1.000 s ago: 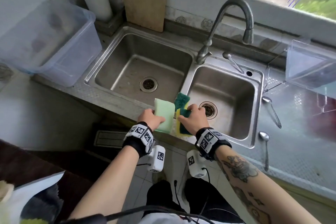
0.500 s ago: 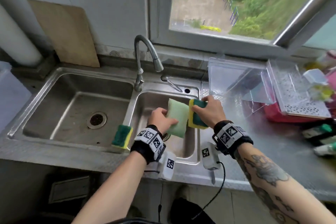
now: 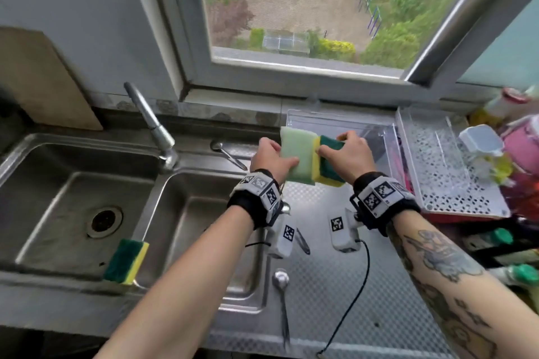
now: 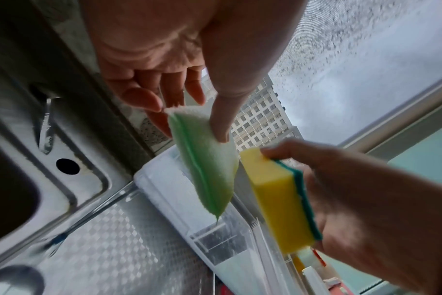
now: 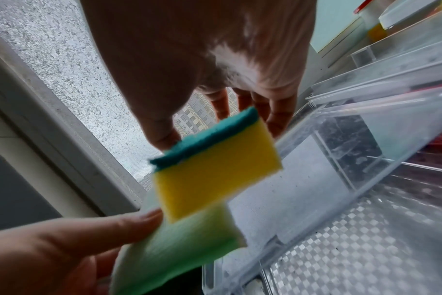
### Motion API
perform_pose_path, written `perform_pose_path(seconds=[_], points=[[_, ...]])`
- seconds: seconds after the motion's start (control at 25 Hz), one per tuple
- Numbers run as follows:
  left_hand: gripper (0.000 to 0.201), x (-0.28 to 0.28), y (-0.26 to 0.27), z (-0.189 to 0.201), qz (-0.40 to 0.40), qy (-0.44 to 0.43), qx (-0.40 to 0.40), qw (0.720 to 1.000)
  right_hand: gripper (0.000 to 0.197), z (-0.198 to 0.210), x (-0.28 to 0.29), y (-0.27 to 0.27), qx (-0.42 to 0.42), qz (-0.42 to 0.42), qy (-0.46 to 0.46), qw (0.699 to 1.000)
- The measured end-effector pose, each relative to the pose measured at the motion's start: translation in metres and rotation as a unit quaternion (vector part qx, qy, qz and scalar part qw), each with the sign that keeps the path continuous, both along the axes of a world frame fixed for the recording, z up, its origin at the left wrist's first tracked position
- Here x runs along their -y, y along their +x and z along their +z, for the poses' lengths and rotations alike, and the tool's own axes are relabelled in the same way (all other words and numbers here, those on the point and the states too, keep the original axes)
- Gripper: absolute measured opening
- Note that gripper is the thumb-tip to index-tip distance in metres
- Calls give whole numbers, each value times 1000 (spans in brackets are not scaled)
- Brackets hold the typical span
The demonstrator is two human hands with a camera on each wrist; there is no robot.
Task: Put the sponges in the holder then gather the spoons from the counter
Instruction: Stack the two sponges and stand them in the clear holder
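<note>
Left hand [image 3: 271, 156]: grip closed on pale green sponge [image 3: 299, 156], thumb on its near face. Right hand [image 3: 347, 154]: grip closed on yellow-green sponge [image 3: 326, 165], scouring side up. Both sponges side by side, long axes pointing away, above near-left edge of clear holder [image 3: 344, 125]; contents of holder unclear. Third sponge [image 3: 126, 261] on front rim of sink [image 3: 73, 183]. Spoons [image 3: 282, 300] on steel counter [image 3: 335, 285]. Perforated tray [image 3: 449, 166] right; window [image 3: 306, 9] behind.
</note>
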State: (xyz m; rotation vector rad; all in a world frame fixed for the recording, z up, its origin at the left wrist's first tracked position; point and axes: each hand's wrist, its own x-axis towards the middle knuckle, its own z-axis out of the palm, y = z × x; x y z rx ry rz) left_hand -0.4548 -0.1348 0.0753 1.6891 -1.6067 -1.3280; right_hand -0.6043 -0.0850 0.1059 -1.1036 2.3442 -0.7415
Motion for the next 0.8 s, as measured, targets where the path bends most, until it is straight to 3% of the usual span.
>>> perform_pose_path(seconds=[0.36, 0.56, 0.8], points=[[44, 67, -60, -15, -13, -61, 116, 991, 57, -24, 53, -30, 18, -5, 31, 999], [45, 82, -72, -20, -67, -144, 215, 964, 56, -35, 74, -32, 23, -6, 52, 998], [32, 82, -65, -27, -87, -105, 195, 971, 54, -32, 107, -22, 6, -20, 34, 999]])
